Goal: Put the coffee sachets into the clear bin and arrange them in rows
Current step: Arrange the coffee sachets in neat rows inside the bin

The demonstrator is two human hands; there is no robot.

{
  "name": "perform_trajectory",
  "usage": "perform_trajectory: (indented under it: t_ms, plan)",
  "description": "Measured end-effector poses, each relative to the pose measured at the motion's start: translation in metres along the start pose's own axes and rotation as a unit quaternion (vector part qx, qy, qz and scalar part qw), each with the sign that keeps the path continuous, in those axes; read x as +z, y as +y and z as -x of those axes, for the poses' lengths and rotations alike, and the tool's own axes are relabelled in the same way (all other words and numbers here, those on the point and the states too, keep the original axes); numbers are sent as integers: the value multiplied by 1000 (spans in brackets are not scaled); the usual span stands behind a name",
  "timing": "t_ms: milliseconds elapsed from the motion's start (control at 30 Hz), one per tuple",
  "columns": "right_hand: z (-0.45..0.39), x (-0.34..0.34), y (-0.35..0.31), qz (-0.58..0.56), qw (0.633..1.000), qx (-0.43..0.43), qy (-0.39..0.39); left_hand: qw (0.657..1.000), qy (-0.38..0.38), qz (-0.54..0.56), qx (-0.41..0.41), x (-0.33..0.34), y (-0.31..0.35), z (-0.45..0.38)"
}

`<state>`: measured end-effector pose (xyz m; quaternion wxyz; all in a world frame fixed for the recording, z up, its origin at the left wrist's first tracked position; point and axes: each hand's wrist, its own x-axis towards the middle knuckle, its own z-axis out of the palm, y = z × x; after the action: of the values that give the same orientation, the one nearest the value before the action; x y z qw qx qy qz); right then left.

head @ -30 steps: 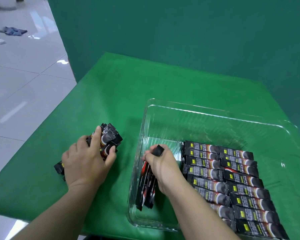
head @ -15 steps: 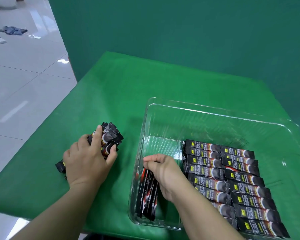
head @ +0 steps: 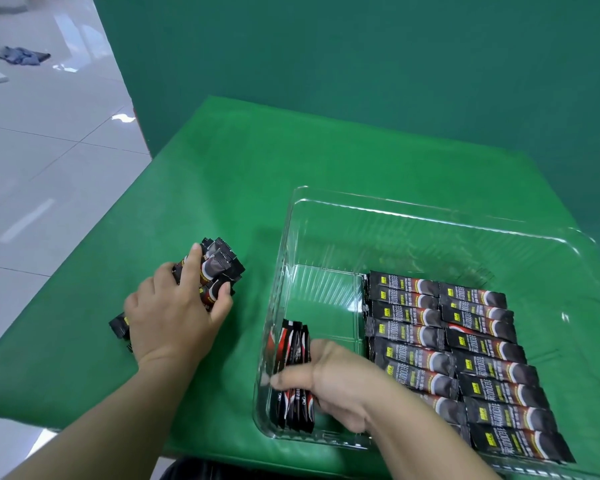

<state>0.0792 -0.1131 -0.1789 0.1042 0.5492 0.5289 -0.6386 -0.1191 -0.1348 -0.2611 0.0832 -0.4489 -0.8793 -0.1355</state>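
A clear bin [head: 430, 216] stands on the green table. Two neat rows of black coffee sachets [head: 465, 348] lie flat in its right part. Against the bin's left wall, a small bundle of sachets [head: 291, 344] stands on edge. My right hand [head: 340, 382] is inside the bin and grips this bundle, thumb across its near side. Left of the bin, a loose pile of sachets [head: 219, 268] lies on the table. My left hand [head: 174, 313] is curled round that pile, fingers over its top.
The green table [head: 291, 161] ends at its left edge, with white tiled floor [head: 49, 150] beyond. A green wall [head: 361, 64] rises behind the table. The bin's far half holds no sachets. A cloth [head: 21, 55] lies on the floor far off.
My right hand slid toward me along the upright bundle, from its far end to its near end. The bundle now stands tighter against the bin's left wall. My left hand stayed on the pile.
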Motion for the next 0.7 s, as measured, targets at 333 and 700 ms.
perform_trajectory:
  t_ms: [333, 700]
  plan:
    - [4, -10, 2, -21, 988, -121, 95, 1000, 6, 5, 0, -1, 1, 0]
    - [-25, -69, -30, 404, 785, -239, 404, 1000, 1, 8, -2, -1, 0, 0]
